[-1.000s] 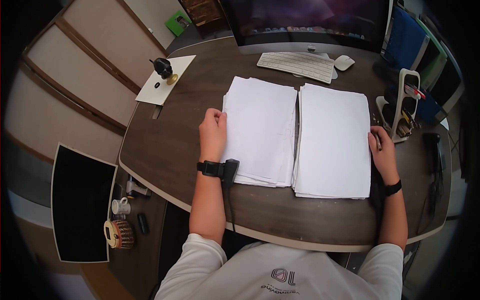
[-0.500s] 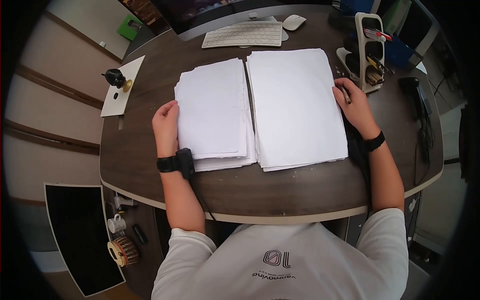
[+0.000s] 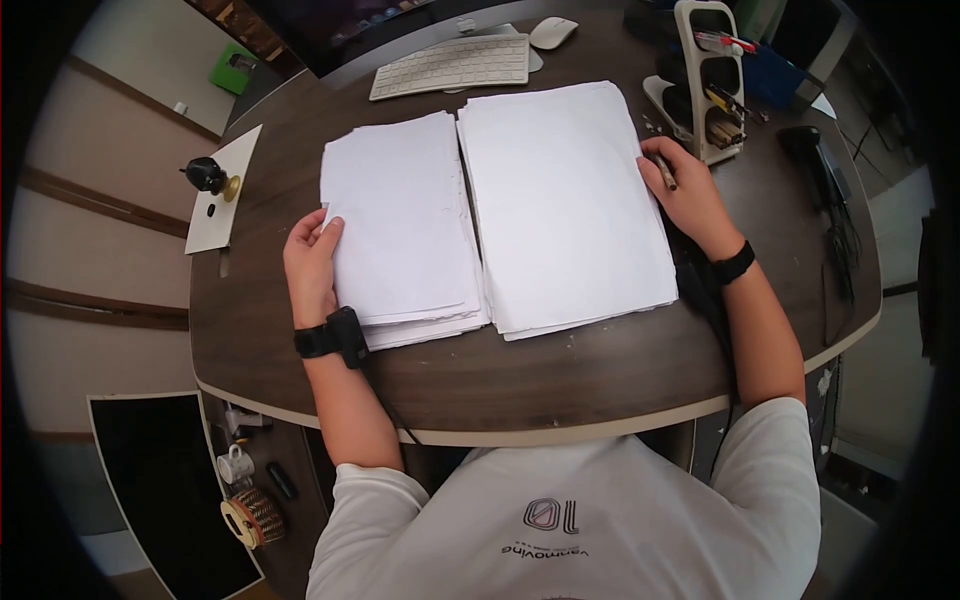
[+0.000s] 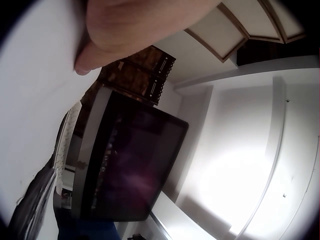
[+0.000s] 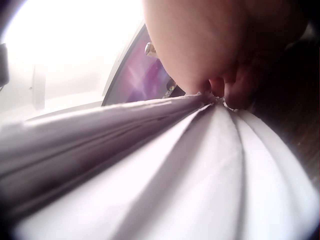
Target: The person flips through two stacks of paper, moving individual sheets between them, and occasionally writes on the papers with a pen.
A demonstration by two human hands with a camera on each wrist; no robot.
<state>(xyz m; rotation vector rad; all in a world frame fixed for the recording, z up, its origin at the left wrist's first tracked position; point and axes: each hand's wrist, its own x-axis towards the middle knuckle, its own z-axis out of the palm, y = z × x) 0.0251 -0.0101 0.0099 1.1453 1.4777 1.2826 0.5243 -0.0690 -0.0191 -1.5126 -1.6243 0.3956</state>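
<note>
Two stacks of white paper lie side by side on the desk: a left stack (image 3: 400, 220) and a right stack (image 3: 560, 210). At the left stack's left edge, the left hand (image 3: 312, 260) pinches paper, thumb on top and fingers at the side. The left wrist view shows the thumb of that hand (image 4: 125, 30) against the white sheets (image 4: 35, 80). By the right stack's right edge, the right hand (image 3: 695, 205) holds a dark pen (image 3: 664, 172). In the right wrist view this hand (image 5: 215, 45) touches the fanned paper edges (image 5: 200, 170); its fingertips are partly hidden.
Beyond the paper are a keyboard (image 3: 450, 66), a mouse (image 3: 553, 32) and a monitor (image 3: 340, 35). An organizer with pens (image 3: 708, 80) stands at the back right, near a black corded device (image 3: 820, 180). On the left lies a white board (image 3: 222, 190) with a dark object (image 3: 205, 175).
The head view has shifted, so the desk sits further left and higher in it. The left thumb has moved from the stack's edge onto its top. The right hand still holds the pen.
</note>
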